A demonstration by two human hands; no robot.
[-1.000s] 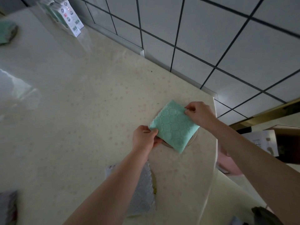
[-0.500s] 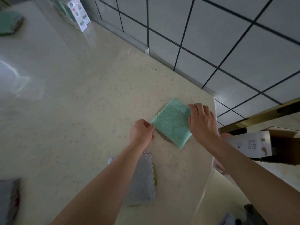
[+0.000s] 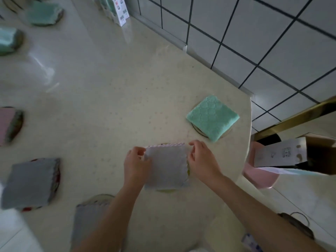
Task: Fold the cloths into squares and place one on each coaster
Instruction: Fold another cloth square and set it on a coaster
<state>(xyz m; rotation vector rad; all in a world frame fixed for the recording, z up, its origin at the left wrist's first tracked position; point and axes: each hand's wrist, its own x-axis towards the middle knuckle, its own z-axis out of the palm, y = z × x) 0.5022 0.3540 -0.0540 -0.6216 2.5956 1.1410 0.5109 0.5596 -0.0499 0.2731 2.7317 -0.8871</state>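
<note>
Tiled wall (image 3: 254,42), dark grout, runs along the far edge of the cream speckled surface (image 3: 109,88). Off the right edge: an open cardboard box (image 3: 280,154) and a pink round thing (image 3: 260,177) below it.

7 cloths, all folded:
- 3 grey: worked grey cloth (image 3: 166,166) near the right edge, left grey cloth (image 3: 30,182), near grey cloth (image 3: 87,220).
- 3 green: green cloth (image 3: 212,117) by the far-right corner on its coaster (image 3: 198,130), plus two blurred far-left green cloths (image 3: 43,13).
- 1 pink cloth (image 3: 5,124).

White carton pack (image 3: 120,10) stands at the far edge. A yellow-green coaster rim (image 3: 167,191) peeks out under the worked grey cloth.

Left hand (image 3: 136,164) fingers pinch its far-left corner. Right hand (image 3: 201,160) fingers pinch the far-right corner.
</note>
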